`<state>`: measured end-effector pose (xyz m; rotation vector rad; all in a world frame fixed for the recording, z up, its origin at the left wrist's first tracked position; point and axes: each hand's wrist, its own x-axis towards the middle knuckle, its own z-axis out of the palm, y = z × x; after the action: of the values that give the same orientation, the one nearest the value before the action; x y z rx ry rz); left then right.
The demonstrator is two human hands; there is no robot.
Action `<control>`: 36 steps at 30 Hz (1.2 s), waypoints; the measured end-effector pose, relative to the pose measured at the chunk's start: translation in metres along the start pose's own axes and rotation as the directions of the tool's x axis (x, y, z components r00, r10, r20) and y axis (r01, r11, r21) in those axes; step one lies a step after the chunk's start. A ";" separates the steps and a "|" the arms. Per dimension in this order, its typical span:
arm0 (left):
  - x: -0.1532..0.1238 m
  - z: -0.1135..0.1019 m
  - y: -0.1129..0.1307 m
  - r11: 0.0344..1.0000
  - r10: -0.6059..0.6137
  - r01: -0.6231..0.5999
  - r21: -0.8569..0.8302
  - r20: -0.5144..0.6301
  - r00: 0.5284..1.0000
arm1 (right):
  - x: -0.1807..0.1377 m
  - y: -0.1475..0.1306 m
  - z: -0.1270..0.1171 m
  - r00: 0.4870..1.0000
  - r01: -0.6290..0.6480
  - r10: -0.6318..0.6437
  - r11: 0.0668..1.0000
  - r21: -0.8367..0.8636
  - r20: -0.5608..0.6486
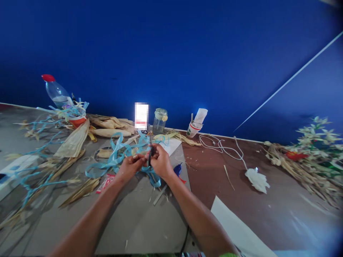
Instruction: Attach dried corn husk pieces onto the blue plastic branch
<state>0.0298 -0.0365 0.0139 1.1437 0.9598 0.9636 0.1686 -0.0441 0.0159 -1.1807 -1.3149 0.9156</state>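
Observation:
My right hand (161, 163) grips a pair of scissors (150, 157) with dark handles, its blades pointing up and away from me. Close beside it, the fingers of my left hand (130, 167) are pinched together. Whatever is between them is too small to make out. Loops of light blue ribbon (115, 152) lie around and behind both hands. Under my left wrist is a red and white packet (105, 183). A blue tool with a red part (178, 170), its kind unclear, lies just right of my right wrist.
Dried husks (109, 123) and a glass jar (160, 121) stand behind. At left are a plastic bottle (55, 89) and blue-wrapped stems (34, 184). A paper cup (194, 129), white cable (221, 145), white sheet (238, 228) and dried flowers (318, 135) are rightward.

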 end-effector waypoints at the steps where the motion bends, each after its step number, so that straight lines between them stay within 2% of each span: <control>1: -0.001 0.001 0.002 1.000 -0.001 0.001 0.023 0.001 1.000 | 0.000 0.002 0.000 1.000 0.006 -0.006 0.999 -0.042 0.001; 4: -0.002 0.004 0.006 0.997 0.013 -0.012 0.076 -0.012 1.000 | 0.000 0.005 -0.001 0.997 0.023 -0.031 0.994 -0.110 -0.064; 7: -0.002 0.004 0.005 0.996 0.048 -0.041 0.084 -0.079 0.996 | 0.001 0.004 -0.001 0.992 0.025 -0.033 0.997 -0.069 -0.126; 11: 0.002 0.001 -0.003 0.998 0.065 -0.065 0.005 -0.186 0.980 | 0.001 -0.001 0.003 0.995 0.001 0.002 1.000 0.028 -0.102; 16: 0.006 -0.005 -0.008 0.996 0.069 -0.076 -0.034 -0.185 0.980 | 0.000 -0.006 0.003 0.996 -0.031 0.040 0.994 0.104 -0.080; 19: 0.007 -0.011 -0.008 0.996 0.067 -0.077 -0.041 -0.208 0.976 | 0.001 -0.007 -0.002 0.998 -0.065 0.066 0.992 0.110 -0.007; 22: 0.008 -0.017 -0.006 0.992 0.064 -0.091 -0.091 -0.259 0.964 | 0.000 -0.008 -0.006 0.991 -0.079 0.073 0.996 0.050 0.113; 24: 0.007 -0.019 -0.003 0.984 0.059 -0.104 -0.143 -0.288 0.956 | -0.002 -0.008 -0.007 0.985 -0.034 0.040 0.999 -0.038 0.169; 28: 0.005 -0.019 0.004 0.971 0.042 -0.114 -0.208 -0.322 0.946 | -0.007 -0.009 -0.005 0.970 0.064 -0.010 0.974 -0.218 0.242; 36: 0.006 -0.020 0.006 0.974 0.034 -0.110 -0.197 -0.355 0.934 | -0.011 -0.022 -0.005 0.946 0.140 0.001 0.900 -0.412 0.324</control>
<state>0.0117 -0.0242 0.0159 0.8444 1.0707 1.3281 0.1694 -0.0597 0.0350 -1.3455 -1.8830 0.8046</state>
